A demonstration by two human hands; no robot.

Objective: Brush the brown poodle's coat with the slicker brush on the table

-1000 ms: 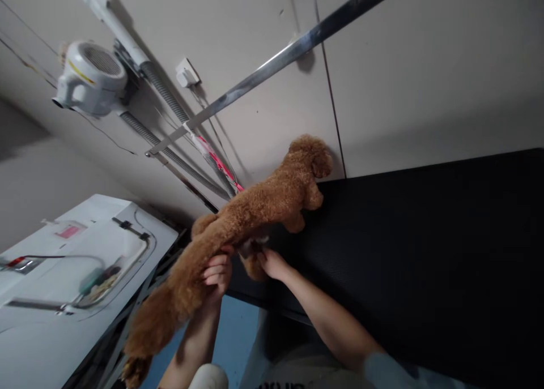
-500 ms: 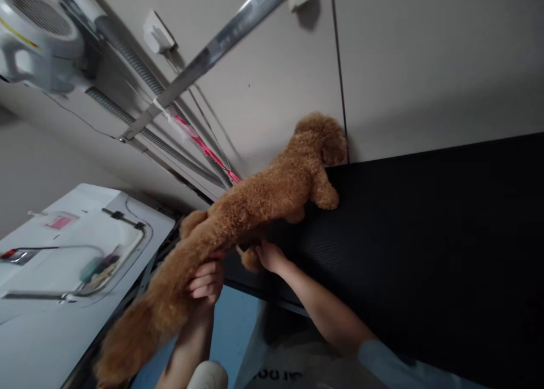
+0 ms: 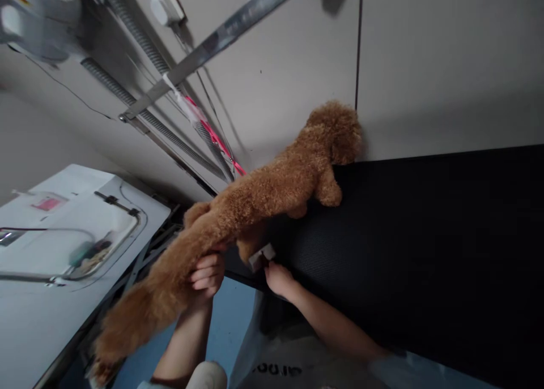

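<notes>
A brown, curly-coated dog stands at the edge of the black table, its head turned to the wall. Its long furry rear part stretches to the lower left; whether this is tail or raised leg I cannot tell. My left hand has its fingers curled round the underside of that part, thumb hidden by fur. In my right hand is a slicker brush with a pale rectangular head. The brush head is beside the dog's lower hind leg; contact is unclear.
A metal arm crosses above, with a pink strap hanging from it. Grey hoses run from a white dryer along the wall. A white tub stands left, over blue floor.
My right hand has drawn slightly down and right from the hind leg, and the brush head now shows. My left hand keeps its hold. The view has shifted a little.
</notes>
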